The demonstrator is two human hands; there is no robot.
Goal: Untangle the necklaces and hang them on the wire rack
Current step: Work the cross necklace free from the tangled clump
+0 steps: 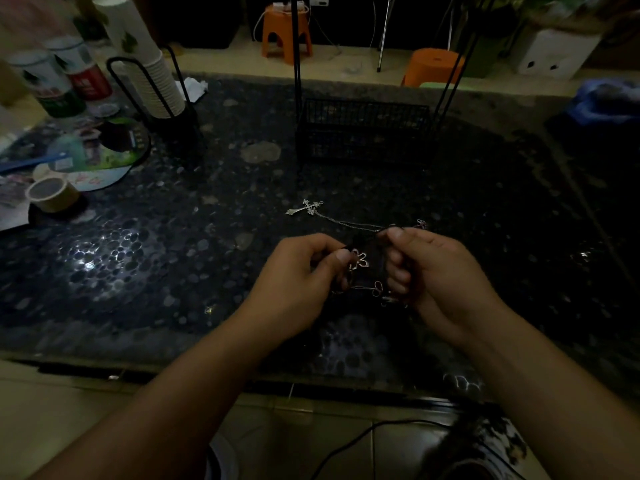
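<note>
We observe both hands low over the dark pebble-patterned table [145,278], close together, fingers curled. The left hand [298,271] pinches a flower-shaped link of the tangled necklaces [362,263] between thumb and forefinger; further loops of the same tangle hang between the two hands, just above the tabletop. The right hand [436,268] pinches a thin chain at its thumb tip; we trace that chain leftward and away across the table to a cross pendant [306,207], which lies flat on the surface, apart from both hands. The wire rack [363,128] stands beyond the pendant at the far side of the table: a black mesh basket with thin uprights rising out of frame. No necklace hangs on it. At far left we note a stack of paper cups [152,64] in a black holder, a roll of tape [52,194], and a round printed fan [104,161]. Lighting is dim; fine chain detail is hard to resolve.
</note>
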